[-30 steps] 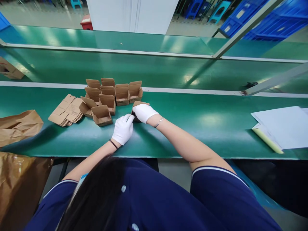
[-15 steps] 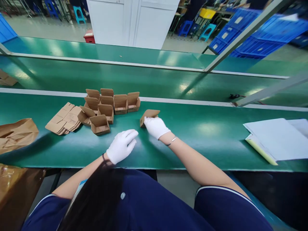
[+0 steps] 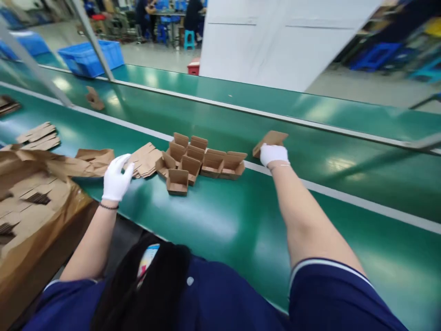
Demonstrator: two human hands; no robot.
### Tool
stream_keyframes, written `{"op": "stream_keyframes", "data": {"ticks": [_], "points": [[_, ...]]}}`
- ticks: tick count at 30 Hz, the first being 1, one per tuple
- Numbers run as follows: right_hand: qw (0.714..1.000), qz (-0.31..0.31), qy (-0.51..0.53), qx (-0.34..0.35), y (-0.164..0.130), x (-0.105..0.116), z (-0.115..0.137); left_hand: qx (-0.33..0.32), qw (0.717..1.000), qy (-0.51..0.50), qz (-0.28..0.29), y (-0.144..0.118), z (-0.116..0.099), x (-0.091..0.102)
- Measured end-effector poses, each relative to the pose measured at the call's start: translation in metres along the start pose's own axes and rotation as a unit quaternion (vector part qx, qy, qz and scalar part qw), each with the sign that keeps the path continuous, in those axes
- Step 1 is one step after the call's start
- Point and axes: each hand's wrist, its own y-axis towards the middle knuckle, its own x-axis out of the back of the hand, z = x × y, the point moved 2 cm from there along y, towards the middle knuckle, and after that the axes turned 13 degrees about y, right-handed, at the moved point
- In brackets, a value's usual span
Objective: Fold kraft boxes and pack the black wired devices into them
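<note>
A long green workbench (image 3: 220,220) runs under both arms, with a pale strip dividing it from a second green lane, the conveyor belt (image 3: 327,151), beyond. The right hand (image 3: 274,154) reaches out to arm's length over that strip, its gloved fingers closed around the near edge of a small closed carton (image 3: 272,138), which sits at the fingertips over the far lane, tilted a little; whether it rests on the belt or hangs just above it cannot be told. Holding it by one edge keeps the hand clear of the belt.

To the left of that hand, well within reach, a cluster of open cartons (image 3: 203,161) stands with flaps up, packed side by side so each mouth stays accessible. Just left of them lies a stack of flat blanks (image 3: 146,158), fanned so single sheets can be peeled off. The left hand (image 3: 116,177) hovers beside this stack, fingers loosely spread and gripping nothing, fingertips near its edge. Beneath and left of that hand, a brown paper bag (image 3: 37,193) lies open, holding more blanks.
</note>
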Motion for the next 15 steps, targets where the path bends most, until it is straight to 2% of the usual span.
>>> {"op": "stream_keyframes", "data": {"ticks": [2, 4, 7, 10, 13, 15], "points": [[1.000, -0.019, 0.004, 0.013, 0.004, 0.004, 0.009, 0.002, 0.996, 0.058, 0.072, 0.022, 0.017, -0.011], [0.999, -0.047, 0.008, 0.023, 0.000, 0.014, 0.017, -0.013, 0.986, 0.104, 0.130, 0.047, 0.020, -0.028], [0.994, -0.102, 0.011, 0.029, -0.025, 0.030, 0.026, -0.016, 0.968, 0.152, 0.200, 0.080, 0.001, -0.060], [0.985, -0.157, 0.039, 0.054, -0.072, 0.033, 0.026, 0.008, 0.949, 0.183, 0.257, 0.100, -0.019, -0.085], [0.970, -0.201, 0.109, 0.080, -0.127, 0.020, 0.017, 0.003, 0.951, 0.183, 0.248, 0.109, -0.021, -0.092], [0.960, -0.219, 0.164, 0.068, -0.160, 0.011, 0.012, 0.012, 0.968, 0.165, 0.190, 0.111, -0.013, -0.081]]}}
